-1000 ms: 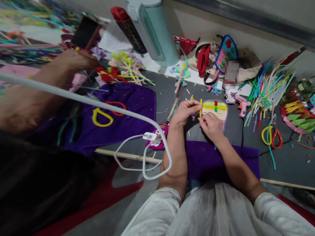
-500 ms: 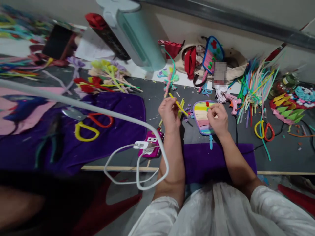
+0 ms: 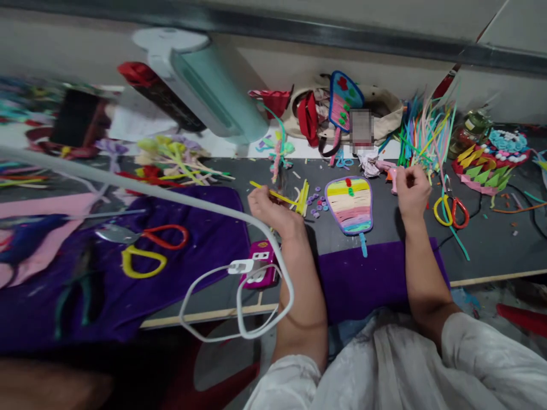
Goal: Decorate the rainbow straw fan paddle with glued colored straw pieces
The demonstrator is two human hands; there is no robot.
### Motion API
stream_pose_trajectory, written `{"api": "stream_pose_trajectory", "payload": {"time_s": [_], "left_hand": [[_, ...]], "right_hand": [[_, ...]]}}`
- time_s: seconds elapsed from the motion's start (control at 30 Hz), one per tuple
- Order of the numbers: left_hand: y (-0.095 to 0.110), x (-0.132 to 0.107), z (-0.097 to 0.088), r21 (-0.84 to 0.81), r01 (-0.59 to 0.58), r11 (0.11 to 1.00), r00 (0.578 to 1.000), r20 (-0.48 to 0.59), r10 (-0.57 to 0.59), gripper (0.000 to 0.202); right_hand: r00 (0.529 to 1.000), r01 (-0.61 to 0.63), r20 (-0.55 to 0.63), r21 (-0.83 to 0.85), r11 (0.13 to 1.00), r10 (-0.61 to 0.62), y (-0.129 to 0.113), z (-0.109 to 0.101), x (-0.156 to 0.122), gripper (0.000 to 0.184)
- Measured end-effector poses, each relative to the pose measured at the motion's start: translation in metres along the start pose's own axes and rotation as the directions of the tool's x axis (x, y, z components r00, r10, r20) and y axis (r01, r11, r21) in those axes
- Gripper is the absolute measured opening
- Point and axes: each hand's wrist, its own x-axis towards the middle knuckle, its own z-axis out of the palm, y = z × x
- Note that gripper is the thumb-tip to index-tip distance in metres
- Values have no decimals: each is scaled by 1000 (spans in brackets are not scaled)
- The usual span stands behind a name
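Observation:
A striped fan-shaped craft piece [image 3: 349, 205] with small beads lies flat on the dark table between my hands. My left hand [image 3: 273, 212] is closed on a yellow pipe cleaner [image 3: 273, 194] that sticks out to the upper left, beside a few yellow sticks [image 3: 302, 199] and purple beads [image 3: 317, 204]. My right hand [image 3: 412, 187] is curled, right beside the pink glue gun [image 3: 390, 170] and touching it or nearly so; whether it grips the gun is hidden.
Red-and-yellow scissors [image 3: 449, 209] lie right of my right hand; a pile of coloured pipe cleaners [image 3: 427, 136] is behind. Purple cloth [image 3: 363, 279] covers the near edge. A white cable [image 3: 239, 285] and pink power strip [image 3: 260, 272] sit left. A teal appliance [image 3: 205, 85] stands behind.
Both hands left the fan piece: my left moved left with the yellow pipe cleaner, my right swung right to the glue gun. The view tilted and shifted.

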Motion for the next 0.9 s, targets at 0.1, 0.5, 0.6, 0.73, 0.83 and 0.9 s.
{"api": "stream_pose_trajectory", "payload": {"time_s": [0.1,0.5,0.6,0.73,0.83,0.9], "left_hand": [[4,0,2,-34,-2,999,985,-171,-4,22],[-6,-10,3,-37,67,997,997,37,-66,30],[-3,-11,2,-57,75,996,997,23,-74,29],[3,-16,5,-73,95,993,995,0,-96,24],[6,-18,6,-65,107,992,994,19,-106,24],[5,-18,5,-50,114,992,993,27,-112,26]], "right_hand": [[996,-8,-83,57,998,13,7,-1,4,18],[791,274,598,-155,949,-131,23,53,-28,27],[711,325,693,-180,928,-115,21,58,-32,32],[656,361,749,-199,911,-96,16,60,-32,35],[625,376,774,-189,907,-98,14,61,-32,33],[612,380,785,-188,906,-94,14,62,-32,32]]}}
